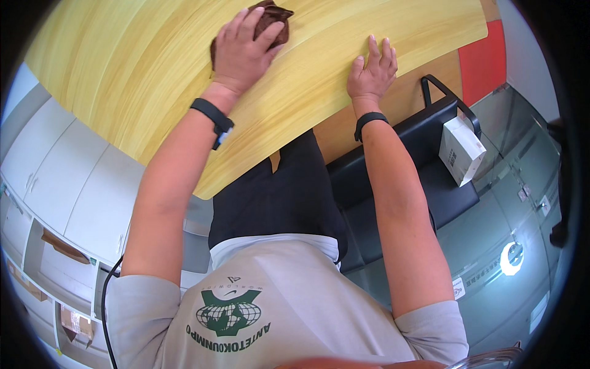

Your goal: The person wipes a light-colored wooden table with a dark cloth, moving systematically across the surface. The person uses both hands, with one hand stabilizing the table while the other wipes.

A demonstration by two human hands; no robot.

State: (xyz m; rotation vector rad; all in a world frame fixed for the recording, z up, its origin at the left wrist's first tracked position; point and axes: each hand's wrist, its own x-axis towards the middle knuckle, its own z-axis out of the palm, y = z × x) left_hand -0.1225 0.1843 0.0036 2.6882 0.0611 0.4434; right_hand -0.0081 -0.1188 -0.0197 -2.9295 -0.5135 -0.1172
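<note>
A crumpled dark brown cloth (276, 32) lies on the yellow wood-grain tabletop (152, 69) near the top of the view. My left hand (244, 50) rests palm down over it, fingers curled onto the cloth and the thumb at its right side. Part of the cloth shows left of the wrist; what lies under the palm is hidden. To the right, my right hand (374, 71) lies on the tabletop close to its near edge, fingers a little apart, holding nothing. Each wrist wears a black band.
Beyond the table's near edge, at right, a black padded bench (415, 184) with a metal armrest (451, 101) carries a white box-shaped bag (461, 150). White cabinets (83, 170) and open shelves (60, 272) stand at left. A glass panel (507, 207) is at right.
</note>
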